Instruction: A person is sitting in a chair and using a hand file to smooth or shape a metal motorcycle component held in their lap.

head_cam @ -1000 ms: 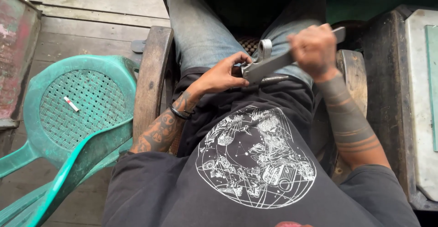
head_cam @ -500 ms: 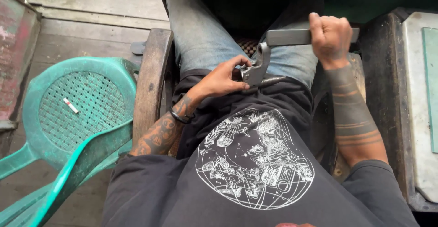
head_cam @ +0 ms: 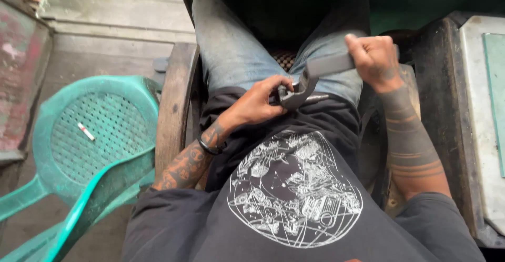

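Note:
I sit in a wooden chair and look down at my lap. My right hand point(head_cam: 374, 56) grips the handle of a grey metal pipe wrench point(head_cam: 310, 80), held roughly level across my right thigh. Its jaws point down toward my waist. My left hand point(head_cam: 259, 103) rests on my lap and pinches a small metal part point(head_cam: 315, 99) at the wrench jaws. What the part is cannot be made out. I wear blue jeans and a black shirt with a white round print.
A green plastic chair point(head_cam: 94, 135) stands to my left with a cigarette point(head_cam: 86, 131) on its seat. The wooden armrest point(head_cam: 176, 109) runs beside my left arm. A dark metal box with a pale top point(head_cam: 476, 109) sits at my right. Wooden floorboards lie ahead.
My right hand has swung the wrench handle up and away from my body, from a slant across my lap to nearly level. The left hand has stayed at the jaws.

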